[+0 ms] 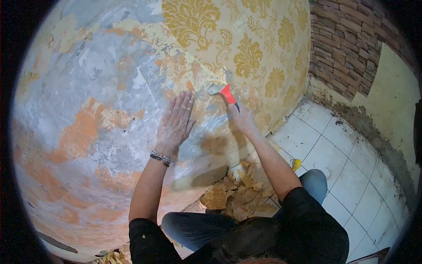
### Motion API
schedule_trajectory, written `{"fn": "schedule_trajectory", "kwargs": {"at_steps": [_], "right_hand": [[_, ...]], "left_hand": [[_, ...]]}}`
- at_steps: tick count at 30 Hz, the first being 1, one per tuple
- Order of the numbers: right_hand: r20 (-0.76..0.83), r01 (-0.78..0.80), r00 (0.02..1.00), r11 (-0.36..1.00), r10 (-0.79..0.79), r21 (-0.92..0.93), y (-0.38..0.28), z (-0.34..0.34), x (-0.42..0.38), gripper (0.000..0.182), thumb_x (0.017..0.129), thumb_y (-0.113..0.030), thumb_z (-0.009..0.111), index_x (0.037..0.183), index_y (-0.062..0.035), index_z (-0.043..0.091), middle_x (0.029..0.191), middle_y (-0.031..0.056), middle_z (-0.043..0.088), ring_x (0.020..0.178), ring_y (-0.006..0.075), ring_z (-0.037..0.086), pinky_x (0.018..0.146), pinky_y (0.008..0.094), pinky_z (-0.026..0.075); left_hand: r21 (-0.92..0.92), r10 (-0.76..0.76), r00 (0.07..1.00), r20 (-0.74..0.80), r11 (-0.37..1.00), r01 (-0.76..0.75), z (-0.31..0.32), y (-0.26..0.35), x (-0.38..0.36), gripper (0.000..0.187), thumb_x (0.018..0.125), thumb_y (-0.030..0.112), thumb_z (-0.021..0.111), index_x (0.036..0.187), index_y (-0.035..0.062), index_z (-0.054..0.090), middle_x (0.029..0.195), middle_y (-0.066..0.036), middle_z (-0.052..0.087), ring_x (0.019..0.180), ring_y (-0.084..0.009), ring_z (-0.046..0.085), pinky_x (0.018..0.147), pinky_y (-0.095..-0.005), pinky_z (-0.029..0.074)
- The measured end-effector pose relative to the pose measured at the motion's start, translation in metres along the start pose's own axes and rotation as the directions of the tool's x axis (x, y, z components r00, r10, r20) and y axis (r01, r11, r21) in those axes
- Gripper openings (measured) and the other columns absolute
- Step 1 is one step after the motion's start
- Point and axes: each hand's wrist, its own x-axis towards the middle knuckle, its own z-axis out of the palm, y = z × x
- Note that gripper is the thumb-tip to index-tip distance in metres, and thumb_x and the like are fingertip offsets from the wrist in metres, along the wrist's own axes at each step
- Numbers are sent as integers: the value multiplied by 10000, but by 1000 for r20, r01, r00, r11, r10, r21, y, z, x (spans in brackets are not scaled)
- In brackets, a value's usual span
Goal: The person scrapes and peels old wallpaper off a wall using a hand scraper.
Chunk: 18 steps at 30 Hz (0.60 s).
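My left hand lies flat against the wall with its fingers stretched upward, on a patch of bare grey and orange plaster. In my right hand is a scraper with a red and black handle, its metal blade touching the wall just right of my left fingertips. The blade sits near the ragged edge of the cream wallpaper, which carries a gold damask pattern. A small torn flap stands out from the wall just above the scraper.
Torn wallpaper scraps are heaped on the floor between my knees and the wall. White floor tiles with crumbs spread to the right, where a small yellow object lies. Brick-patterned wallpaper covers part of the adjoining wall.
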Motion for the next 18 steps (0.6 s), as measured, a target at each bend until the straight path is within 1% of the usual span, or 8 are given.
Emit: {"fn": "schedule_trajectory", "kwargs": {"at_steps": [5, 7, 9, 11, 12, 14, 16, 18], "right_hand": [[20, 22, 1000, 997, -21, -71, 6, -10, 19, 462, 927, -452, 479, 1036, -15, 581, 941, 287, 627, 924, 481, 585, 793, 517, 457], [22, 54, 998, 995, -53, -87, 22, -20, 29, 461, 924, -454, 487, 1046, -21, 586, 944, 280, 630, 925, 477, 588, 795, 514, 458], [54, 92, 995, 987, -85, -131, 42, -35, 39, 472, 924, -465, 499, 1095, -34, 585, 889, 268, 631, 876, 471, 599, 731, 495, 474], [35, 170, 985, 975, -167, -143, 17, -42, 50, 484, 920, -481, 496, 1108, -42, 581, 900, 264, 632, 879, 470, 599, 734, 492, 476], [26, 233, 972, 960, -232, -155, 11, -44, 52, 498, 915, -496, 493, 1120, -50, 577, 912, 260, 634, 881, 469, 600, 736, 488, 478], [53, 210, 978, 961, -204, -178, 14, -46, 63, 455, 910, -465, 514, 1083, -52, 593, 914, 256, 639, 885, 459, 607, 750, 490, 477], [78, 204, 978, 957, -192, -204, 16, -60, 81, 413, 904, -435, 535, 1046, -55, 609, 916, 253, 644, 888, 450, 615, 764, 493, 477], [166, 256, 964, 900, -208, -353, 20, -82, 90, 422, 900, -443, 539, 1049, -53, 601, 918, 249, 643, 890, 448, 613, 755, 476, 479]], "left_hand": [[-33, 51, 999, 13, 998, -50, -3, -2, -26, 701, 902, 372, 518, 1483, 73, 262, 1561, -87, 214, 1446, -222, 184, 1187, -374, 126], [-91, -74, 991, 110, 992, 84, -8, -12, -50, 695, 894, 372, 540, 1477, 94, 284, 1558, -88, 225, 1441, -235, 197, 1180, -418, 130], [-31, -261, 959, 109, 964, 265, -1, -26, -96, 683, 890, 374, 553, 1467, 99, 313, 1545, -116, 254, 1429, -290, 223, 1166, -478, 135], [94, -353, 914, -202, 921, 377, 22, -37, -141, 594, 901, 383, 544, 1416, 113, 423, 1508, -126, 327, 1404, -314, 273, 1152, -504, 160], [89, -352, 914, -200, 923, 375, 28, -34, -148, 594, 901, 383, 544, 1416, 113, 423, 1508, -126, 327, 1404, -314, 273, 1152, -504, 160], [157, -362, 902, -236, 901, 403, 37, -31, -156, 561, 923, 416, 503, 1394, 114, 457, 1496, -161, 336, 1397, -355, 274, 1148, -512, 166], [186, -368, 898, -240, 891, 414, 44, -31, -158, 558, 948, 450, 446, 1397, 120, 455, 1494, -167, 337, 1404, -350, 262, 1149, -516, 167], [180, -350, 881, -317, 890, 419, 49, -30, -162, 561, 952, 452, 438, 1407, 124, 441, 1499, -169, 326, 1411, -351, 247, 1152, -520, 161]]}}
